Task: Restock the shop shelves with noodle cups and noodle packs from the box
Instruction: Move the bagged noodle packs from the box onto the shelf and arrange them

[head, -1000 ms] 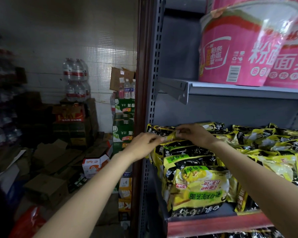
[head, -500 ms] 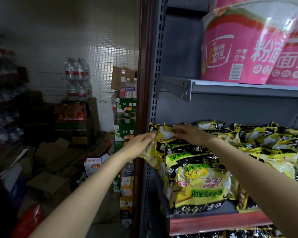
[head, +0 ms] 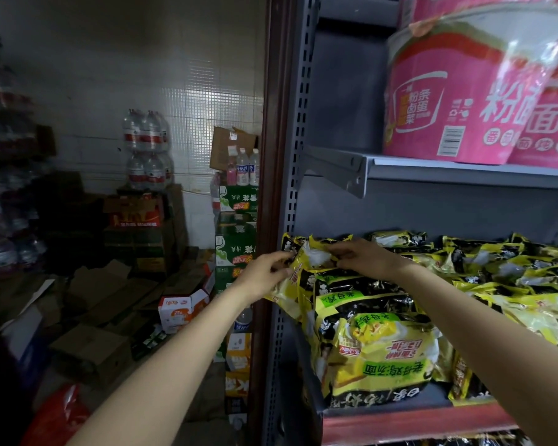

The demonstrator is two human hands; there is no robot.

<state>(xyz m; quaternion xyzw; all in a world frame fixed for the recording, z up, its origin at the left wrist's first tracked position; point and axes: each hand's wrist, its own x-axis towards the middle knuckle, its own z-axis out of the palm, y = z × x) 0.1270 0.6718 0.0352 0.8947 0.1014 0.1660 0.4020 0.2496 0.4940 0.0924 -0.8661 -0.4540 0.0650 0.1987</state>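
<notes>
**Both hands on a noodle pack at the shelf's left end**

Closest in, two bare forearms reach up and forward. Just below them, the red-fronted lower shelf [head: 416, 424] carries a front stack of yellow-and-black plastic noodle packs [head: 380, 358], labels upside down to the camera, leaning against the grey end wall.

Up a level, the left hand [head: 264, 276] has its fingers curled round the edge of a crinkled yellow noodle pack [head: 295, 278], which pokes out past the slotted grey shelf upright [head: 298, 123]. The right hand [head: 361, 259] pinches the same pack's top edge from the other side. So that pack sits at the far left of the row, held by both hands, above the stacked ones.

Behind and to the right, more yellow packs [head: 512, 275] fill the shelf, piled loosely and overlapping.

Above, the grey metal upper shelf [head: 464, 170] holds big pink noodle cups [head: 458, 101] in shiny film.

Off to the left, beyond the dark red post [head: 268, 156], flattened brown cardboard boxes [head: 91, 349] litter the floor, green drink cartons [head: 237, 239] stack up, and shrink-wrapped water bottles [head: 147, 149] stand against the white tiled wall.
</notes>
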